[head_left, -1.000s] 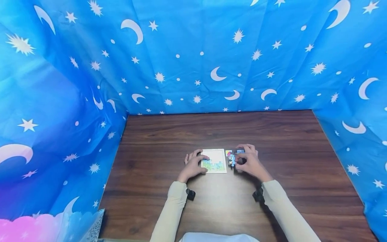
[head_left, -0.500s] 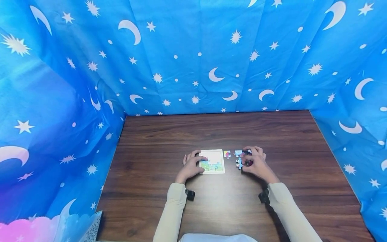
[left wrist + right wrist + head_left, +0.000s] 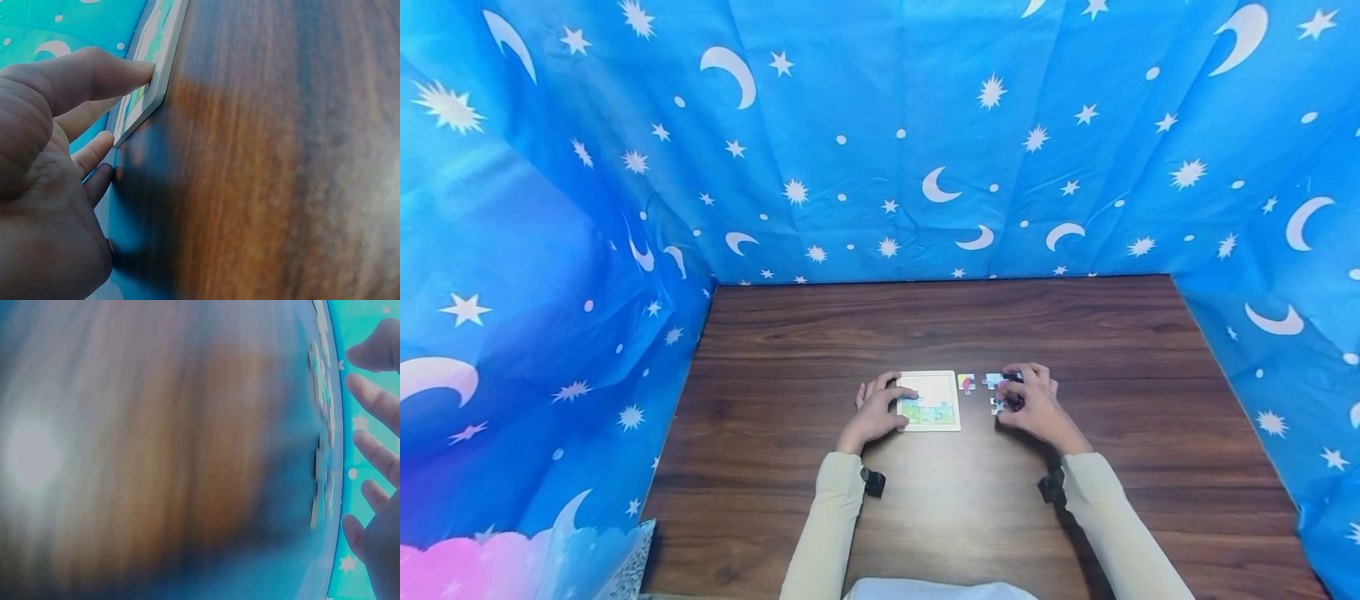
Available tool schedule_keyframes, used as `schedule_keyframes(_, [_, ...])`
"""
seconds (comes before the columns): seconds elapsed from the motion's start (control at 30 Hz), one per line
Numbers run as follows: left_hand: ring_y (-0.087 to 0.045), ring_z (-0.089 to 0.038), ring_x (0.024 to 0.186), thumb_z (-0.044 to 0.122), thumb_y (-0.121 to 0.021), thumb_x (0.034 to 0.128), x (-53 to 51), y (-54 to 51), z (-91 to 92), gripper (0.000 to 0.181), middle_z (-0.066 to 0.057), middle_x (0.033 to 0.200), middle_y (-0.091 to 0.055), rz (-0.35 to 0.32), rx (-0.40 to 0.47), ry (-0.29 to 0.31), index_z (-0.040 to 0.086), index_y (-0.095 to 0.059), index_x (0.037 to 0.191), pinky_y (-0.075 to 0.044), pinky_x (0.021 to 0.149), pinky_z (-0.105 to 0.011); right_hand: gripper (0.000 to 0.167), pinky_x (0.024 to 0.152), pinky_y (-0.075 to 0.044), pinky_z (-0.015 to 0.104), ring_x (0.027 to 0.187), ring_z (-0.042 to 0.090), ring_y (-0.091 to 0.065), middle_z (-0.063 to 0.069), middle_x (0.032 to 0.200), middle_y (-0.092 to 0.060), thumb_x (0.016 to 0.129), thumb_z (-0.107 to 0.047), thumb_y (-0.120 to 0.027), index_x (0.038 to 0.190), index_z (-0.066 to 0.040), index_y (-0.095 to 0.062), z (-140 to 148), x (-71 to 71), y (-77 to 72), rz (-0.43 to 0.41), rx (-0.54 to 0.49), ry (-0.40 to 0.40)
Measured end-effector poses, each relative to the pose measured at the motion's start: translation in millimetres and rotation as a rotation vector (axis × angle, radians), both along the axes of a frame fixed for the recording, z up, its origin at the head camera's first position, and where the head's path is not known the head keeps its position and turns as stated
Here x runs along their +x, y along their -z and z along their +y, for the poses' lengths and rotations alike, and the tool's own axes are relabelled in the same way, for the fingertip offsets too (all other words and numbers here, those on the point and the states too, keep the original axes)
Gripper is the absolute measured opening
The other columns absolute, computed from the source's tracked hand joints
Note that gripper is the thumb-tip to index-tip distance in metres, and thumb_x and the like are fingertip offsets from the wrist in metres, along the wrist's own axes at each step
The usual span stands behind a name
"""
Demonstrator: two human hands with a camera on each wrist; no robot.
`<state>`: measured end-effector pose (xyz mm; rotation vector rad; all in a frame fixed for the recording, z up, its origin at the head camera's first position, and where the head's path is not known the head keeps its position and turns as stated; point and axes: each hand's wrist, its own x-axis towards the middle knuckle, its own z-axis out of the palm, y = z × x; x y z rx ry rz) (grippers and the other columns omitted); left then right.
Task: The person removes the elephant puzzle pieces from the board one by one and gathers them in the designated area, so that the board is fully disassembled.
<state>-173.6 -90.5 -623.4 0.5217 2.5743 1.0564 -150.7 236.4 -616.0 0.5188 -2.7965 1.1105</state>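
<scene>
A small jigsaw puzzle tray (image 3: pixel 958 417) lies on the table, its near half filled with green and light-blue pieces and its far half white. My left hand (image 3: pixel 871 417) rests on the tray's left side; in the left wrist view the thumb (image 3: pixel 134 74) presses on the pale rim. Right of the tray lies a loose yellow and pink puzzle piece (image 3: pixel 966 382). My right hand (image 3: pixel 1039 410) hovers over more loose pieces, partly covering a blue piece (image 3: pixel 992 381) and a second one (image 3: pixel 996 406). Its fingers are spread apart in the right wrist view, above several stacked-looking pieces (image 3: pixel 320 381).
The dark wooden table (image 3: pixel 820 333) extends around the tray and pieces. A blue curtain (image 3: pixel 865 100) with moons and stars encloses the back and sides. A pink and blue scalloped cloth (image 3: pixel 505 567) sits at the lower left.
My right hand has moved right, away from the tray. The blue piece it pinched beside the tray now lies among the loose pieces under that hand. The left hand stays on the tray.
</scene>
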Motion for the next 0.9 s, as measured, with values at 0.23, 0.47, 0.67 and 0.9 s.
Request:
schedule_keyframes(0.23, [-0.024,-0.035,0.146,0.009,-0.077,0.0819,-0.6,0.9,1.4,0.043,-0.008,0.159,-0.034,-0.01,-0.003,0.0,0.021,-0.072,0.123,0.001,0.115,-0.062,0.02,0.095,-0.023,0.066,0.127,0.047,-0.03,0.021,0.131,-0.054,0.062,-0.015,-0.079,0.081,-0.013,-0.073,-30,-9.7,-0.4,-0.025,0.0,-0.038])
schedule_keyframes(0.47, [-0.023,-0.034,0.147,0.01,-0.077,0.0827,-1.3,-0.3,1.0,0.043,-0.007,0.159,-0.033,-0.009,-0.023,0.006,0.021,-0.071,0.124,0.001,0.116,-0.062,0.017,0.092,-0.026,0.063,0.127,0.047,-0.032,0.022,0.13,-0.056,0.065,-0.018,-0.079,0.081,-0.013,-0.073,-69,-22.8,-7.0,-0.008,-0.011,-0.116])
schedule_keyframes(0.67, [-0.023,-0.033,0.147,0.012,-0.075,0.0829,-0.1,-0.4,1.8,0.038,-0.007,0.159,-0.032,-0.005,-0.033,0.015,0.023,-0.072,0.119,0.0,0.115,-0.062,0.014,0.097,-0.023,0.066,0.129,0.046,-0.031,0.02,0.131,-0.056,0.07,-0.017,-0.078,0.083,-0.014,-0.074,-95,-34.0,-7.0,-0.036,0.018,-0.171])
schedule_keyframes(0.9, [-0.026,-0.034,0.146,0.012,-0.077,0.0806,-0.3,-1.2,-0.2,0.031,-0.008,0.158,-0.034,-0.007,-0.021,-0.007,0.023,-0.066,0.107,-0.001,0.115,-0.062,0.012,0.098,-0.026,0.063,0.129,0.046,-0.034,0.016,0.13,-0.058,0.072,-0.014,-0.08,0.083,-0.015,-0.075,-114,-42.7,-5.4,-0.011,0.122,-0.208])
